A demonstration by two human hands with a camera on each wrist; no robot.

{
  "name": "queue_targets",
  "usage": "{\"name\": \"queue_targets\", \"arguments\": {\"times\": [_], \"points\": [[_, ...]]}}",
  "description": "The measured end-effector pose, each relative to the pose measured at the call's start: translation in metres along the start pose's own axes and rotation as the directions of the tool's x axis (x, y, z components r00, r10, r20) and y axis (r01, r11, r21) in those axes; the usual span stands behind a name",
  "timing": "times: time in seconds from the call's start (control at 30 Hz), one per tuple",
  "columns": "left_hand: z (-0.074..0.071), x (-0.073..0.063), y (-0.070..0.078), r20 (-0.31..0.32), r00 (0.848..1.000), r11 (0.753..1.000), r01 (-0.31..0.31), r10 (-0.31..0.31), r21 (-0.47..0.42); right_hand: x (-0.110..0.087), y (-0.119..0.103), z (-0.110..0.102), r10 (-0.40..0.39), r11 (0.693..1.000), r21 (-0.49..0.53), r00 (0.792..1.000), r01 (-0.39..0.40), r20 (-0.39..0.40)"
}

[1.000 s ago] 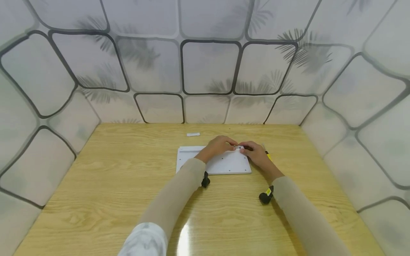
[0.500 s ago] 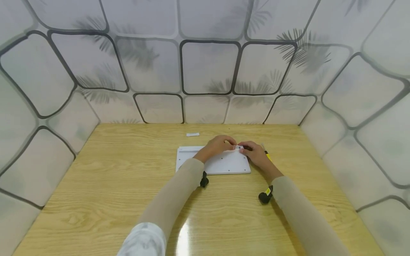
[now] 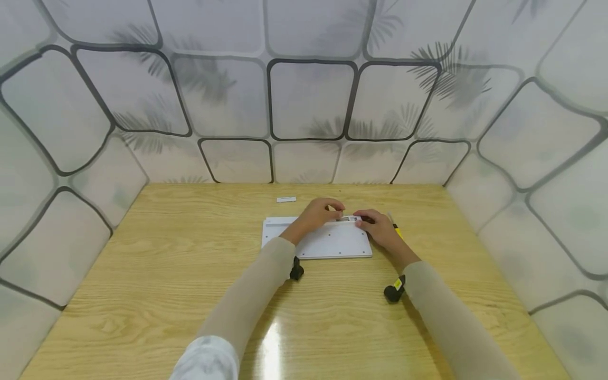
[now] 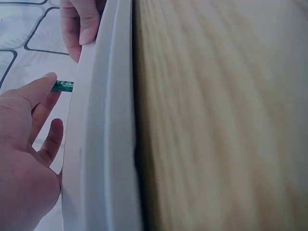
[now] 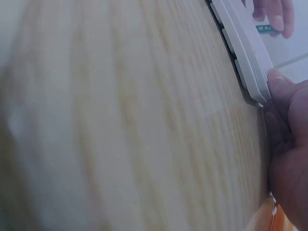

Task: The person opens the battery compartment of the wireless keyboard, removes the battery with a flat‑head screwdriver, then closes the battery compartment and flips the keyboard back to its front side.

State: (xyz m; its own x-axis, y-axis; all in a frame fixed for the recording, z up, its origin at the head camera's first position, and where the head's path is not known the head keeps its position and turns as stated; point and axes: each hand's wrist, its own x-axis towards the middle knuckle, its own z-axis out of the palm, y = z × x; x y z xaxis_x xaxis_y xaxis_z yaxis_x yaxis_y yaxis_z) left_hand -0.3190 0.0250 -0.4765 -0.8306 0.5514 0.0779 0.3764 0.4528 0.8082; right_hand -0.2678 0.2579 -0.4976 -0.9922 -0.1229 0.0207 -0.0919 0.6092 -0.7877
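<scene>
A white keyboard [image 3: 332, 244] lies face down on the table, its keys toward the wood in the right wrist view. At its far right edge an uncovered battery slot [image 3: 350, 218] shows. My left hand [image 3: 315, 215] pinches a green battery [image 4: 63, 86] between thumb and fingertips, just at the keyboard's far edge. In the right wrist view that battery [image 5: 264, 29] sticks out from the fingers. My right hand [image 3: 378, 228] grips the keyboard's far right corner, thumb on the upper face and fingers beneath. How deep the slot is filled cannot be told.
A small white cover piece [image 3: 286, 199] lies beyond the keyboard. To the right of the right hand, partly hidden, is a thin tool with a yellow and black handle [image 3: 397, 230]. Patterned walls stand behind and beside the wooden table [image 3: 190, 264].
My left hand has drawn back to the left along the keyboard's far edge, and more of the battery slot shows. The right hand and the keyboard have stayed in place.
</scene>
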Motion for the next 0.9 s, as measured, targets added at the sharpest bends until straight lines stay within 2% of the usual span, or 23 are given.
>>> {"name": "queue_targets", "arguments": {"times": [0.2, 0.47, 0.67, 0.9], "points": [[-0.009, -0.003, -0.005, -0.006, 1.0, 0.999, 0.02, -0.02, 0.028, -0.001, -0.001, 0.0, -0.006, 1.0, -0.004, 1.0, 0.006, -0.004], [-0.02, -0.009, -0.005, 0.038, 0.998, 0.997, 0.039, -0.042, 0.069, 0.0, 0.001, 0.0, -0.004, 1.0, 0.008, 1.0, 0.004, -0.005], [-0.024, -0.013, -0.005, 0.081, 0.994, 0.995, 0.074, -0.078, 0.06, 0.001, 0.003, 0.002, -0.004, 1.0, 0.001, 1.0, 0.004, -0.007], [-0.024, -0.014, -0.007, 0.089, 0.993, 0.995, 0.072, -0.078, 0.073, 0.002, 0.003, 0.002, -0.006, 1.0, -0.015, 1.0, 0.006, -0.01]]}}
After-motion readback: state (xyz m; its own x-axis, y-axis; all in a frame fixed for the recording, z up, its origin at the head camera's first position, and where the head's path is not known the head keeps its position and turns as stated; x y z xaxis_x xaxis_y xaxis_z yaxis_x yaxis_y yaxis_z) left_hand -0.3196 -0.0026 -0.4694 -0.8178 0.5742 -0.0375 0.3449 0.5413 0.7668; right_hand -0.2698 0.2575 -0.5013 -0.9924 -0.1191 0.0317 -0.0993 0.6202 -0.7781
